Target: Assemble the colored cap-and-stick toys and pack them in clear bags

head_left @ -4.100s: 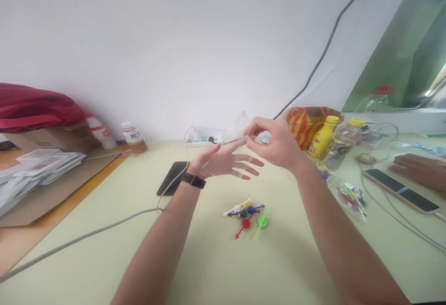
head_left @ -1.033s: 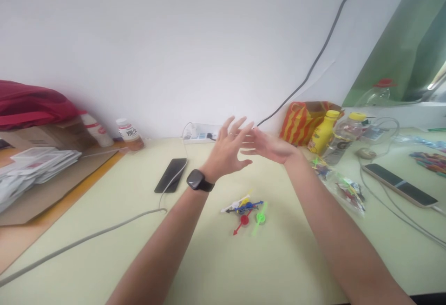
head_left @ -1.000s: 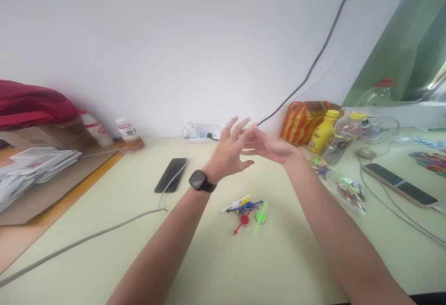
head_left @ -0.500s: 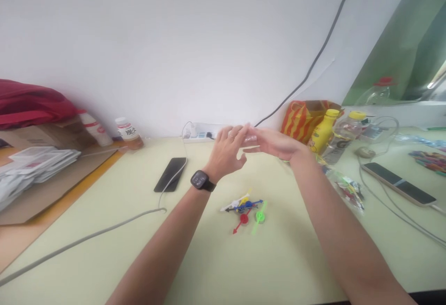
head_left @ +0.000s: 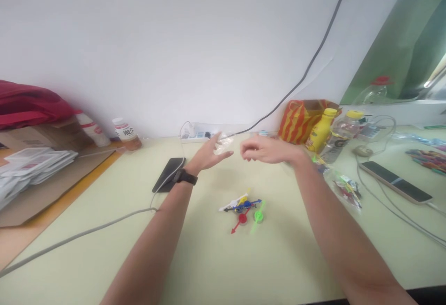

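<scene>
Above the table, my left hand (head_left: 209, 154) wears a black watch, its thumb stretched away from the other fingers. A crumpled clear plastic bag (head_left: 225, 142) is at its fingers and appears to be held by them. My right hand (head_left: 263, 149) hovers a short way to the right, fingers curled in, with nothing visible in them. Below both hands lies a small cluster of plastic arrow spinners: a red one (head_left: 242, 218), a green one (head_left: 258, 216), a blue one (head_left: 246, 204), a white one (head_left: 234, 202), plus yellow and black ones partly overlapped.
A black phone (head_left: 169, 175) with a cable across it lies left. A power strip (head_left: 198, 133) sits by the wall. At right are a striped bag (head_left: 296, 121), a yellow bottle (head_left: 320, 130), packets of small parts (head_left: 346, 188) and another phone (head_left: 395, 182).
My hands have come apart. The left hand has moved left, and the clear plastic bag with it. The right hand's fingers, flat before, are now curled. The spinners have not moved.
</scene>
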A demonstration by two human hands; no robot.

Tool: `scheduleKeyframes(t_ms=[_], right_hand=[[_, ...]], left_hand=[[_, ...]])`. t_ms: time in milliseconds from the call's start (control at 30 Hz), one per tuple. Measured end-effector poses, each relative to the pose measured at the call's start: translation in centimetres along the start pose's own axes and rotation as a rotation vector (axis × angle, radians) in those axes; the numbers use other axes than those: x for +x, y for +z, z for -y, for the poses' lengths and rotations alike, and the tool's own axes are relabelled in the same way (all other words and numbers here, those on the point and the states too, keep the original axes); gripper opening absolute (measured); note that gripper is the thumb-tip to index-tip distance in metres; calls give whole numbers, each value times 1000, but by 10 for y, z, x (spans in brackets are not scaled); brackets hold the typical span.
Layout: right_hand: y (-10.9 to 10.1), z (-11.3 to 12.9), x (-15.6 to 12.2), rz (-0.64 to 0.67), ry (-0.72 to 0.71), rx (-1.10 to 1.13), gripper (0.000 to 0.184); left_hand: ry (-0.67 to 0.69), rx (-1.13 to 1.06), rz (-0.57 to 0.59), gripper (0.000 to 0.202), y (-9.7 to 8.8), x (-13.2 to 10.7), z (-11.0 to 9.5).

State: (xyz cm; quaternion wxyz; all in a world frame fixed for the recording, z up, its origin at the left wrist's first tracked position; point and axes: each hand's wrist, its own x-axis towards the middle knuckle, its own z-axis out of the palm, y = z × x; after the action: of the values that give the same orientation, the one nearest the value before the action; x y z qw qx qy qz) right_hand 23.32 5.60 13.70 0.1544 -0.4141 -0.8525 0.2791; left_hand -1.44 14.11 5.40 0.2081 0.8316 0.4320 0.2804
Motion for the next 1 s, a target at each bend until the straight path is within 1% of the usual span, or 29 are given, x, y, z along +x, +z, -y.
scheduleKeyframes(t_ms=[67, 133, 167, 200, 267, 333, 400, 467, 533, 633, 667, 733, 800, 900, 1000], right_hand=[[15, -1, 11, 180, 55, -50, 12], [32, -3, 23, 409, 112, -94, 16], [40, -5, 29, 507, 128, -105, 19], [48, -6, 34, 576, 129, -107, 21], [60, -10, 43, 640, 129, -126, 22], [68, -12, 48, 658, 133, -153, 20], [70, -12, 48, 652, 134, -171, 18], [67, -12, 46, 610, 112, -155, 17], [59, -12, 41, 552, 73, -91, 17], [43, -9, 31, 481, -2, 40, 13], [36, -8, 27, 439, -36, 73, 13], [23, -4, 18, 302, -105, 123, 15], [9, -1, 8, 138, -135, 175, 19], [-7, -1, -7, -120, -125, 297, 23], [-17, -9, -16, -433, -76, 372, 26]], left_hand=[[-31, -75, 50, 91, -4, -1, 1], [-51, -143, 114, 89, -8, -2, 1], [-60, -171, 144, 88, -11, -2, 1], [-68, -192, 176, 87, -13, -3, 0], [-84, -221, 248, 88, -18, -5, -2], [-95, -241, 320, 90, -22, -6, -4], [-94, -250, 384, 90, -25, -6, -7], [-86, -244, 418, 90, -27, -6, -8], [-80, -238, 430, 90, -29, -5, -8], [-73, -235, 447, 90, -31, -4, -6], [-71, -238, 459, 90, -31, -4, -5], [-70, -247, 480, 89, -33, -5, -5], [-72, -263, 493, 88, -36, -6, -6], [-67, -302, 511, 85, -39, -9, -12], [-69, -367, 510, 78, -41, -12, -20]])
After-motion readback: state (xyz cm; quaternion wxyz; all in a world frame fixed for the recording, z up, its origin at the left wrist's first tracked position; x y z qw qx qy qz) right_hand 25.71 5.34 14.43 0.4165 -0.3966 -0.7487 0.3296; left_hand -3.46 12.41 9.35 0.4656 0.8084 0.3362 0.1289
